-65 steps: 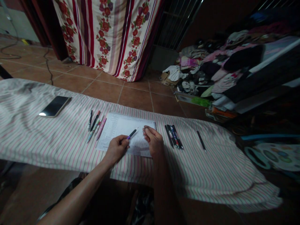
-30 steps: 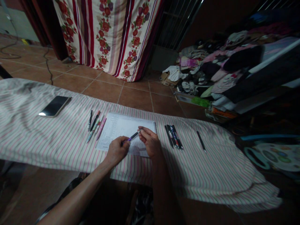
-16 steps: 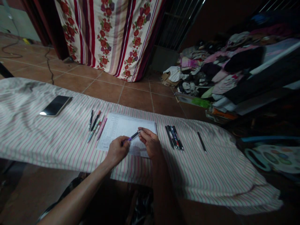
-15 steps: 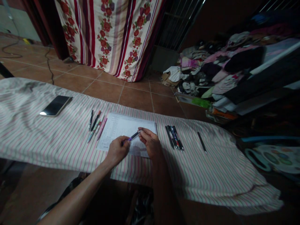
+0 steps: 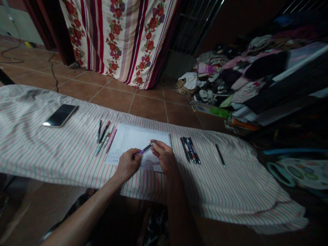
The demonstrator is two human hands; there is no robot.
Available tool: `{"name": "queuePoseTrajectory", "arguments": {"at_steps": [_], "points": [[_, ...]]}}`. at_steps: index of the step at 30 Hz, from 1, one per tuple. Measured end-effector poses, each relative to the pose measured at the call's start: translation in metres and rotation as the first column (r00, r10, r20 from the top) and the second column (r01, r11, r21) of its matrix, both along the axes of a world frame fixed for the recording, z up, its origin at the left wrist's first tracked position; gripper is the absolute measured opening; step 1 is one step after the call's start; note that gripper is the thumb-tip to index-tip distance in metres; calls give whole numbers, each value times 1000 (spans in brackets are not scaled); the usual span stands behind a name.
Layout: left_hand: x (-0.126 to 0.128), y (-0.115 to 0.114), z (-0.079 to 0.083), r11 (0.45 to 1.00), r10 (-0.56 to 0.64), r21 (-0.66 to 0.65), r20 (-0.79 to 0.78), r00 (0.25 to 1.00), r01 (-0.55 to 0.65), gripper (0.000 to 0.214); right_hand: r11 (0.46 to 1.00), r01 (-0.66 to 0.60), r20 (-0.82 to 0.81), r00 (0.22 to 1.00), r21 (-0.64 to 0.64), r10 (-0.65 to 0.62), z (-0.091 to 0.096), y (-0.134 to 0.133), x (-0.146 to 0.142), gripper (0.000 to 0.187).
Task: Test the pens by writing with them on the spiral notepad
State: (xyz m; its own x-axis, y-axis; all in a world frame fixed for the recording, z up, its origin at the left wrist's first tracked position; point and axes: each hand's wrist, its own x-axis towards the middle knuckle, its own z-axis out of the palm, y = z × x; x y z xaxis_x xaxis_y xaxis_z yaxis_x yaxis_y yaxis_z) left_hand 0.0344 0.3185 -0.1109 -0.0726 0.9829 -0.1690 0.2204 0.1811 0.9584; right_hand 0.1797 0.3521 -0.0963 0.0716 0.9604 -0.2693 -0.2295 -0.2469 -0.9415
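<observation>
We grip a purple-and-black pen [image 5: 147, 148] in our left hand [image 5: 129, 162] and pinch its tip with our right hand [image 5: 164, 155], above a spiral notebook [image 5: 137, 137] lying on a striped cloth [image 5: 238, 193].

Dim room, floral curtain [image 5: 115, 41] above brown floor tiles [image 5: 148, 104]

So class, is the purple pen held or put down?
Held: the left hand grips the purple pen, the right hand at its tip.

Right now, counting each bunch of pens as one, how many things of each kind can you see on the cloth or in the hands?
Phone: 1
Spiral pad: 1
Pen bunches: 2 (left bunch, right bunch)
Single pens: 2 (purple-and-black pen between left hand and right hand; black pen)
Total: 6
</observation>
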Motion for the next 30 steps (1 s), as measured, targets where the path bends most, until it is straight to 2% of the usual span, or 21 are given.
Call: {"name": "queuePoseTrajectory", "arguments": {"at_steps": [4,14,22,30], "points": [[-1,0,2,997,-45,57,-114,992,52,22,1000,3,4,1000,8,-3,0,0,0,28],[-1,2,-2,998,-34,55,-151,988,43,23,1000,1,41,999,16,-1,-1,0,0,28],[-1,1,6,995,-22,90,-210,978,42,20,999,-5,82,997,37,2,-1,0,0,26],[-2,0,7,994,-40,88,-265,963,65,22,999,-13,121,993,36,9,-2,-1,0,29]]}}
